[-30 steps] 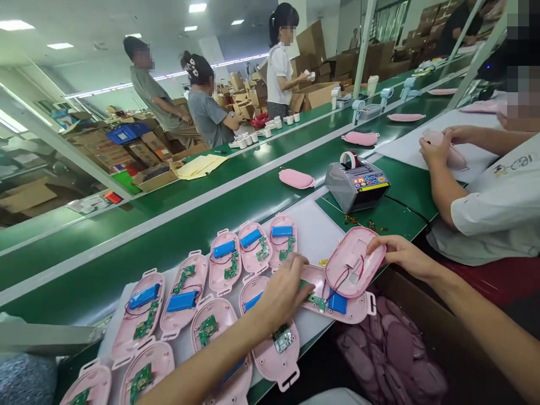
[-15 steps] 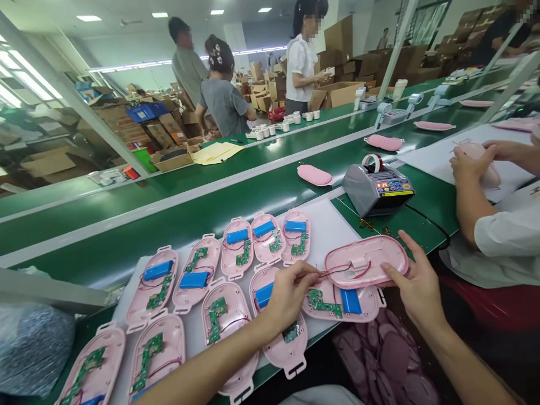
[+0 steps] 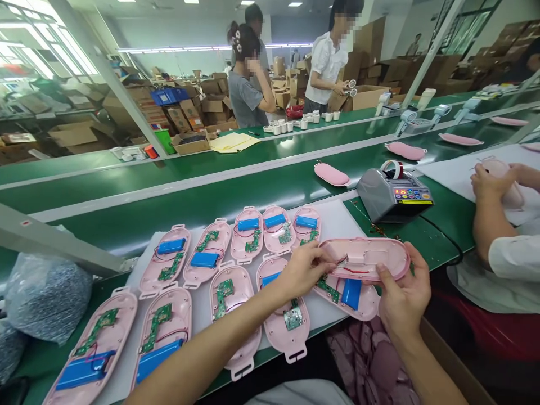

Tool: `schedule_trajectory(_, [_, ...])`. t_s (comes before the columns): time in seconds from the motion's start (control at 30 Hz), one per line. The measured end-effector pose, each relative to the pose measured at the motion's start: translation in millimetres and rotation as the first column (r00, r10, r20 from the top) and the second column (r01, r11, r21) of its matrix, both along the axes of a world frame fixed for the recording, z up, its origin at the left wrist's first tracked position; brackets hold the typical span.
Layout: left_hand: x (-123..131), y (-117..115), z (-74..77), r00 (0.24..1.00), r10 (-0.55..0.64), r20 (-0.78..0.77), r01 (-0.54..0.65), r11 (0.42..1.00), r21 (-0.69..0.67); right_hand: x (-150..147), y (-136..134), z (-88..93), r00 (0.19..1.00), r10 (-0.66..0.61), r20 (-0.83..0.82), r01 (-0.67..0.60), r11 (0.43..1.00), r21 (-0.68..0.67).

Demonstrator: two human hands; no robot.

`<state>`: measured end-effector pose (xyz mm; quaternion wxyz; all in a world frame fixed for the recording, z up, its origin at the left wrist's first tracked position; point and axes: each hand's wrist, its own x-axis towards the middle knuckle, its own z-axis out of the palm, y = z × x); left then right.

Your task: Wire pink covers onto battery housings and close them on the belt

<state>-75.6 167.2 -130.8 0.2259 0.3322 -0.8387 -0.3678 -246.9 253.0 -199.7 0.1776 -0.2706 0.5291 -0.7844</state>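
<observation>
Open pink shells (image 3: 283, 336) lie in two uneven rows on a white sheet (image 3: 337, 218) over the green surface (image 3: 458, 219). Inside them: green circuit boards (image 3: 253, 242) and, in most, blue packs (image 3: 205, 260), with thin wires between; the left forearm hides part of the front row. One more shell (image 3: 368, 302) sits at the right end, partly under the hands, with its own blue pack and board.

Pink cover (image 3: 375, 253) held just above that right-end shell, hollow side toward the viewer, long axis roughly level. In its hollow: a pale rectangular piece (image 3: 358, 256), a red wire (image 3: 356, 271) and a dark wire (image 3: 342, 260).

Brown box (image 3: 449, 360) below the near edge: a heap of dusky pink pieces (image 3: 375, 360). Clear plastic bag (image 3: 48, 295) at far left, packed with small grey-blue items, too fine to identify.

Left hand (image 3: 304, 271): fingertips drawn together at the cover's left end, on the dark wire; cannot tell whether the rim is also pinched. Right hand (image 3: 403, 301): curled around the right end, thumb on the near rim, fingers behind, gripping firmly.

Grey tape machine (image 3: 394, 194) beyond, near the right hand. At right, a co-worker's hands (image 3: 491, 183) hold another pink casing (image 3: 512, 194).
</observation>
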Motion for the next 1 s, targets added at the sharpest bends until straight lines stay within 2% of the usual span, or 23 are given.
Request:
schedule_trajectory(0.1, [4.8, -4.1, 11.9, 0.997, -0.069, 0.047, 0.070, 0.997, -0.019, 2.4, -1.2, -1.8, 1.000, 0.023, -0.009, -0.023, 1.000, 0.005])
schedule_trajectory(0.17, [6.6, -6.4, 14.8, 0.999, -0.035, -0.026, 0.033, 0.996, -0.078, 3.7, -1.9, -0.5, 0.998, 0.054, -0.023, -0.054, 0.998, 0.013])
schedule_trajectory(0.27, [5.0, -7.7, 8.5, 0.983, 0.013, -0.183, -0.042, 0.988, -0.151, 4.6, -3.2, 3.9, 0.993, 0.106, 0.043, -0.106, 0.994, -0.001])
schedule_trajectory(0.37, [0.0, -4.6, -6.6, 0.958, 0.065, -0.280, -0.110, 0.983, -0.146, 4.7, -4.8, 6.3, 0.970, 0.182, 0.159, -0.181, 0.983, -0.022])
schedule_trajectory(0.4, [-1.8, -2.9, -11.9, 0.942, 0.109, -0.316, -0.147, 0.984, -0.099, 4.8, -5.4, 5.5, 0.962, 0.202, 0.186, -0.202, 0.979, -0.019])
schedule_trajectory(0.47, [-4.9, 0.1, -20.7, 0.892, 0.230, -0.388, -0.197, 0.972, 0.125, 4.5, -6.8, 1.4, 0.951, 0.216, 0.220, -0.221, 0.975, -0.002])
schedule_trajectory(0.53, [-6.6, 1.3, -25.4, 0.853, 0.322, -0.412, -0.156, 0.908, 0.388, 2.2, -8.4, -3.6, 0.953, 0.210, 0.217, -0.221, 0.975, 0.030])
schedule_trajectory(0.57, [-6.9, 1.3, -26.1, 0.847, 0.339, -0.408, -0.123, 0.874, 0.470, -0.2, -9.5, -5.1, 0.957, 0.214, 0.198, -0.228, 0.973, 0.047])
schedule_trajectory(0.63, [-6.7, 0.8, -25.5, 0.859, 0.333, -0.390, -0.099, 0.854, 0.511, -8.1, -12.8, -3.1, 0.975, 0.210, 0.065, -0.216, 0.972, 0.097])
schedule_trajectory(0.7, [-6.5, 1.2, -23.8, 0.865, 0.342, -0.367, -0.134, 0.863, 0.487, -18.0, -18.9, 7.3, 0.961, 0.141, -0.238, -0.107, 0.983, 0.149])
schedule_trajectory(0.73, [-6.8, 2.1, -23.2, 0.865, 0.350, -0.359, -0.148, 0.863, 0.483, -22.6, -23.4, 15.2, 0.899, 0.120, -0.421, -0.055, 0.985, 0.163])
schedule_trajectory(0.77, [-7.4, 3.3, -22.8, 0.868, 0.350, -0.352, -0.153, 0.863, 0.482, -26.4, -28.9, 24.0, 0.797, 0.136, -0.589, -0.034, 0.983, 0.182])
schedule_trajectory(0.83, [-9.1, 6.2, -23.0, 0.870, 0.348, -0.350, -0.158, 0.868, 0.471, -30.5, -42.6, 40.8, 0.529, 0.318, -0.787, -0.117, 0.946, 0.303])
schedule_trajectory(0.9, [-10.8, 8.2, -23.6, 0.865, 0.348, -0.361, -0.160, 0.873, 0.460, -30.3, -57.0, 52.2, 0.301, 0.559, -0.773, -0.222, 0.829, 0.513])
schedule_trajectory(0.93, [-11.3, 8.5, -23.6, 0.865, 0.345, -0.365, -0.155, 0.874, 0.460, -29.1, -63.2, 55.4, 0.240, 0.649, -0.722, -0.247, 0.760, 0.601])
schedule_trajectory(1.0, [-11.2, 7.3, -22.8, 0.865, 0.343, -0.366, -0.142, 0.867, 0.477, -25.3, -71.6, 57.9, 0.225, 0.746, -0.626, -0.287, 0.665, 0.689])
